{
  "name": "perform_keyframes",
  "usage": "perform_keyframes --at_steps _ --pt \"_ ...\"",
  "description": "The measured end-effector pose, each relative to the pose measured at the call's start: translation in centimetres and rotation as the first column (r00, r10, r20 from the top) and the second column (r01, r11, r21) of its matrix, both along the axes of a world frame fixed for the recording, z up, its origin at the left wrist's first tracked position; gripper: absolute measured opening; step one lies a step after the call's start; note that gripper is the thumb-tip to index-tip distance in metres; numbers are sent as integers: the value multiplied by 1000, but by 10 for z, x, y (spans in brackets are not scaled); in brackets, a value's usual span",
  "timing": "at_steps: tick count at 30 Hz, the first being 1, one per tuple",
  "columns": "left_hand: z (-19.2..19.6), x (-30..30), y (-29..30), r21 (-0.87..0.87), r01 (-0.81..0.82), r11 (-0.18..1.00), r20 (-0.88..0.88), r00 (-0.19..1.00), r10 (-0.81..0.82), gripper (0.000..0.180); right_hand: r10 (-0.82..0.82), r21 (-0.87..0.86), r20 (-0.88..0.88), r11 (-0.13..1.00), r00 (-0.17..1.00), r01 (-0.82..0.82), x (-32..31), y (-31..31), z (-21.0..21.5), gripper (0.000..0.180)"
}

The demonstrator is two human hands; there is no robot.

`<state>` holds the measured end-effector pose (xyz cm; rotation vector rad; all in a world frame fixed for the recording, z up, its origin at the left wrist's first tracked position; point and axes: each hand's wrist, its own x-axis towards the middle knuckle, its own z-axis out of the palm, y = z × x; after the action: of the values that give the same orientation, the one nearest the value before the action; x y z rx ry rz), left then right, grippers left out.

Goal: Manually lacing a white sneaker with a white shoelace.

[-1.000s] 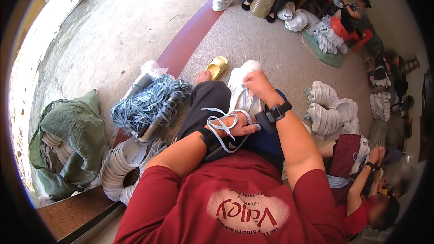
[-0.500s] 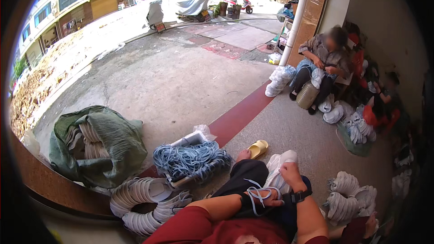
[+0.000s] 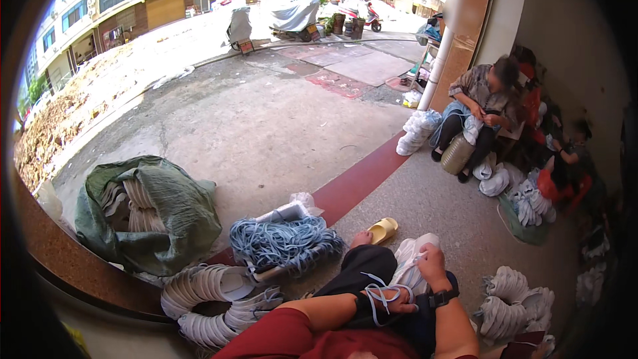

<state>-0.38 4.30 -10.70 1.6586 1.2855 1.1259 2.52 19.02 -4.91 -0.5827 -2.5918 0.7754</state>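
A white shoe upper (image 3: 407, 270) lies across my lap, its toe pointing away from me. My right hand (image 3: 432, 264), with a dark watch on the wrist, is closed with bent fingers at the upper's toe end, on its right side. Nearer to me, my left hand (image 3: 401, 302) is at the opening end, its fingers curled against the upper and partly hidden. A pale blue shoelace (image 3: 376, 290) hangs in loops over the left hand and wrist.
A tray of tangled blue laces (image 3: 286, 242) stands left of my legs, beside stacked shoe uppers (image 3: 206, 296) and a green sack (image 3: 176, 209). More uppers (image 3: 508, 299) lie at right. A seated co-worker (image 3: 482, 103) handles laces near a white pipe (image 3: 435, 70); others sit behind.
The whole view has shifted slightly. My right hand keeps its place at the toe end with a small change in finger pose; my left hand stays by the looped lace.
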Motion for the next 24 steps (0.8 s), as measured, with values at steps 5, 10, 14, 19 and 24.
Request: perform_keyframes --at_steps 5,10,14,19,24 --pt "13 4 -6 -10 12 1000 -4 1000 -12 39 -21 70 15 997 1000 20 4 11 -19 12" --pt "22 5 -11 -23 25 999 -63 998 -26 39 -73 330 235 944 969 -8 9 -9 0 13" --pt "23 -4 -11 -77 -14 997 -88 996 7 43 180 215 297 944 938 -250 1 0 -4 18" --pt "43 -14 -15 4 9 1000 55 998 -10 44 236 -216 136 955 962 -203 -15 11 5 21" --pt "119 22 -42 -55 330 942 472 840 -267 50 140 -411 -18 901 990 -135 -2 26 -12 14"
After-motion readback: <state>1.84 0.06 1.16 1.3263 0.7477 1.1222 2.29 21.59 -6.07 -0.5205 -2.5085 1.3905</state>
